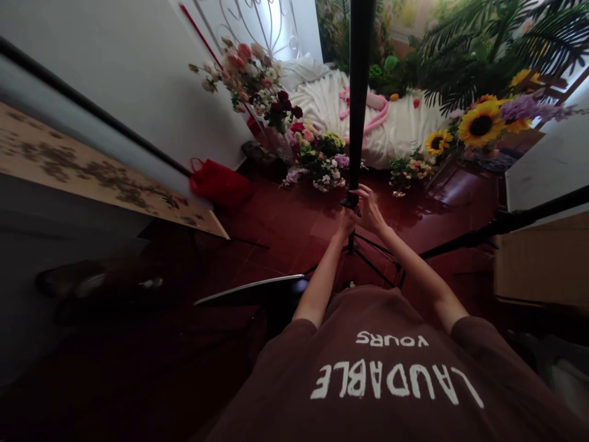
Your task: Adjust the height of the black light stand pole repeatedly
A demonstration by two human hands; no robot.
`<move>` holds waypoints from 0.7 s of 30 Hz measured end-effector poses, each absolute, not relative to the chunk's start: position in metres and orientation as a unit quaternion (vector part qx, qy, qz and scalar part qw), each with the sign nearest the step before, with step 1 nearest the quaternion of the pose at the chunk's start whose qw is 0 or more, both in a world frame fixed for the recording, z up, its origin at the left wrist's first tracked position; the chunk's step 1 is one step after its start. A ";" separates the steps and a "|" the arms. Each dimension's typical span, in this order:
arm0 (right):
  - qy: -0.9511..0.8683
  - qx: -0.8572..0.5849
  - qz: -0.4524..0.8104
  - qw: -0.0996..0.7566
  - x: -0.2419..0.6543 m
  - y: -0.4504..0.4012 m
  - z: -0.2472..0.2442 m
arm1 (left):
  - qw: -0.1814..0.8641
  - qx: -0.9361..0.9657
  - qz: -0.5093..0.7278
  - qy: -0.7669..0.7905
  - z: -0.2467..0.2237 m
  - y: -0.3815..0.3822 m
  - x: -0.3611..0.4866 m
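A black light stand (358, 92) rises upright in front of me, its thin legs spread on the floor. My left hand (348, 221) is closed round the pole just under a black collar (350, 200). Against the other side of that joint, my right hand (369, 210) has its fingers bent round the collar, thumb towards the left hand. Both hands are close together, and the pole and fingers hide part of what they grip, including any knob.
Artificial flowers (317, 153) and sunflowers (481, 123) flank a white draped cloth (317, 92) ahead. Another black pole (488, 230) slants in from the right, beside a cardboard box (543, 258). Leftward are a red bag (221, 182), a painted panel (92, 166) and a dark round-edged object (257, 291).
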State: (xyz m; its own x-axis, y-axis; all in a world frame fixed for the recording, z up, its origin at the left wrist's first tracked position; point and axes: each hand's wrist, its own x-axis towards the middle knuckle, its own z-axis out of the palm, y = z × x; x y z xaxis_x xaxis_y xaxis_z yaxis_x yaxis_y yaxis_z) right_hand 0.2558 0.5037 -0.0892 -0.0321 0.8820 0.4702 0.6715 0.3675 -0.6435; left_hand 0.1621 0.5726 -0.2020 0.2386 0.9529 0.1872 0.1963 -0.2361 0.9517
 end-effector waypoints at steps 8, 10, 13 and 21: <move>-0.570 -0.723 0.221 0.323 0.277 0.463 -0.134 | 0.437 0.664 0.402 0.454 -0.196 0.568 0.157; -0.531 -0.734 0.272 0.324 0.272 0.464 -0.140 | 0.440 0.667 0.396 0.453 -0.195 0.567 0.155; -0.394 -0.721 0.407 0.400 0.259 0.471 -0.142 | 0.447 0.667 0.385 0.456 -0.192 0.566 0.154; 0.028 -0.372 0.755 0.540 0.247 0.483 -0.123 | 0.460 0.640 0.381 0.484 -0.180 0.561 0.156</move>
